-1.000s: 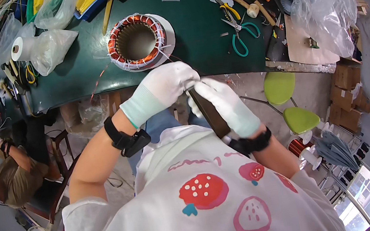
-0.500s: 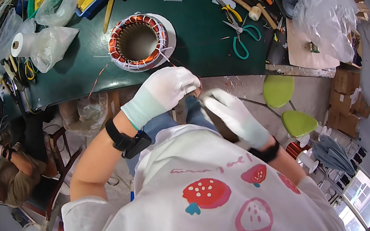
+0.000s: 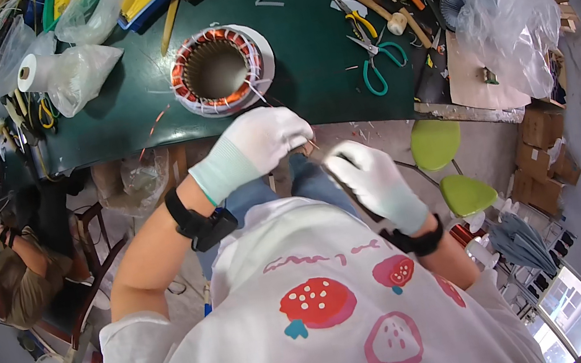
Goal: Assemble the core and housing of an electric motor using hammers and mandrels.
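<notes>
A motor stator [image 3: 251, 52] wound with copper coils and white lacing stands at the bench's near edge. Thin lead wires [image 3: 264, 98] run from its near side toward my left hand [image 3: 269, 138]. That gloved hand is closed in a pinch, with a short reddish wire end [image 3: 314, 145] sticking out past the fingertips. Just to its right, my gloved right hand [image 3: 372, 181] is closed around a dark, narrow, flat tool [image 3: 352, 194], whose exact kind I cannot make out. Another lead [image 3: 157, 121] with an orange-red sleeve hangs over the bench edge at the left.
Teal-handled scissors [image 3: 372, 64], yellow-handled pliers [image 3: 360, 23] and mallets [image 3: 396, 24] lie right on the green bench [image 3: 321, 90]. A thread cone [image 3: 32, 73] and plastic bags sit left. Green stools [image 3: 468, 193] stand below right. A co-worker [image 3: 21, 283] sits far left.
My right hand has shifted slightly right and away from my left hand, and the dark tool shows more plainly. My left hand keeps nearly the same place.
</notes>
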